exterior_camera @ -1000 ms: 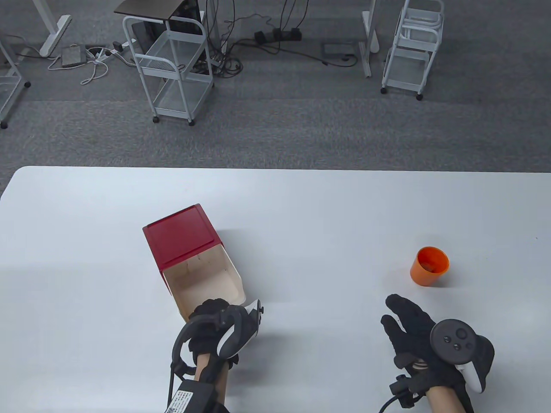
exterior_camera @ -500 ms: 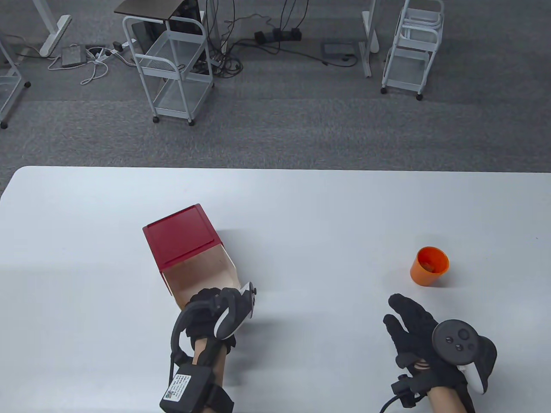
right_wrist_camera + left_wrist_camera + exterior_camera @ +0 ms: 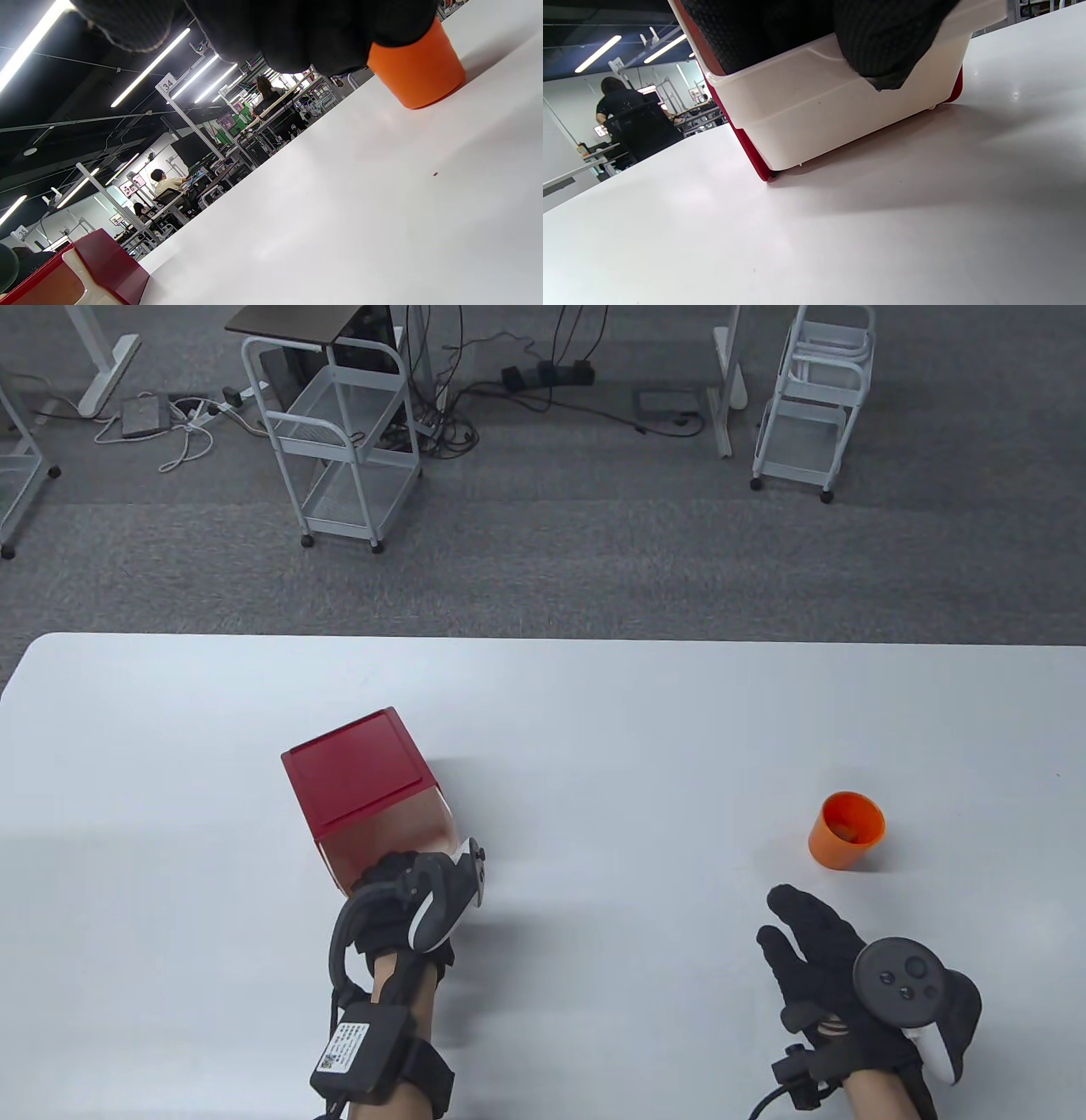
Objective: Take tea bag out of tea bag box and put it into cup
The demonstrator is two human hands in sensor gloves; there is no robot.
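1. Table (image 3: 594,712), white and broad, carried everything else; the floor beyond its far edge held two white wire carts (image 3: 344,432) and a tangle of cables
2. Box (image 3: 361,780), red with a cream drawer (image 3: 840,110) at its near end, sat on the left half of the table, turned at an angle
3. Left hand (image 3: 407,899) lay against the near end of that drawer, and in the left wrist view its gloved fingers (image 3: 882,42) reached over the drawer's top rim; I could not tell whether they gripped the rim or only pressed on it
4. Right hand (image 3: 848,976) lay low over the table near the front right, fingers stretched out together toward the far side and holding nothing that showed, with a dark tracker (image 3: 895,976) on its back
5. Cup (image 3: 846,829), orange, stood upright on the right half of the table, near the right hand's fingertips but apart from them, and well apart from the box
6. Something small and brownish lay in the bottom of the cup, too small to name; no tea bag could be made out elsewhere, and the drawer's inside was hidden by the left hand
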